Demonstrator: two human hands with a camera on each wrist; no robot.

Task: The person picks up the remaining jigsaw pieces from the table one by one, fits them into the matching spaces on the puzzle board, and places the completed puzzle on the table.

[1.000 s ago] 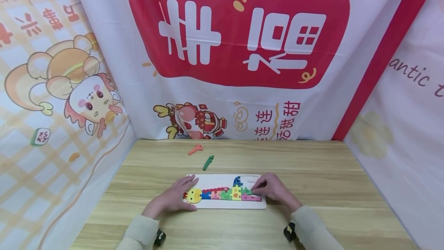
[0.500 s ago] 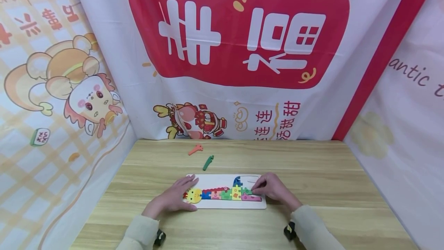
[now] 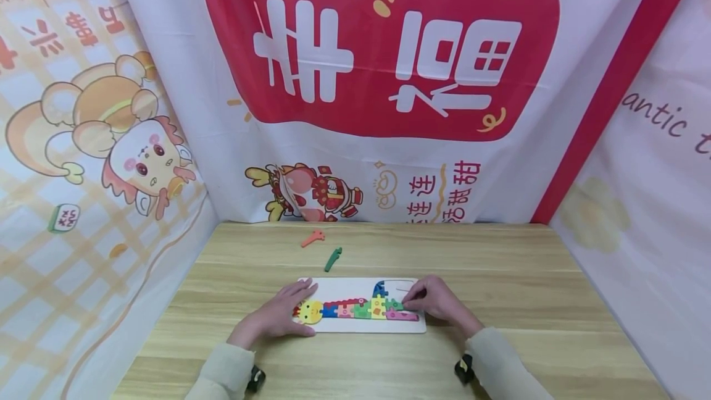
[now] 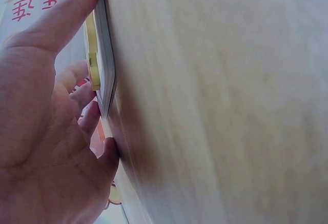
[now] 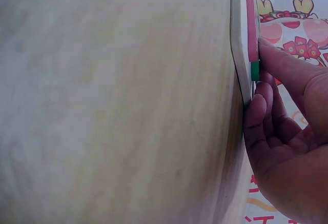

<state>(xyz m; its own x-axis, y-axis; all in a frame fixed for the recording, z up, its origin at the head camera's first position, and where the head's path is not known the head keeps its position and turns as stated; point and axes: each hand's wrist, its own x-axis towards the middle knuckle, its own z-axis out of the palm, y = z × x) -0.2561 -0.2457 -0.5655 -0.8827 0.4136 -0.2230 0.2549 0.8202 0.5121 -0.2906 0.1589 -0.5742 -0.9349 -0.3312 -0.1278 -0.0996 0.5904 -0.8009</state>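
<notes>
A white puzzle board (image 3: 344,327) lies flat on the wooden table, bearing a giraffe built of coloured jigsaw pieces. My left hand (image 3: 280,312) holds the board's left end, thumb at the near edge and fingers spread toward the far edge. Beside the thumb, the yellow giraffe-head piece (image 4: 93,55) shows edge-on. At the board's right end, my right hand (image 3: 439,301) pinches a green puzzle piece (image 5: 255,71) with bent fingers. That piece sits by the pink leg piece (image 5: 251,24); the fingers partly hide it. A bare outlined area (image 3: 399,287) shows at the board's upper right.
Two loose pieces lie beyond the board: an orange piece (image 3: 313,238) and a dark green piece (image 3: 333,259). Wooden tabletop (image 3: 355,366) surrounds the board. Printed cloth (image 3: 383,190) hangs at the table's back, with more cloth along both sides.
</notes>
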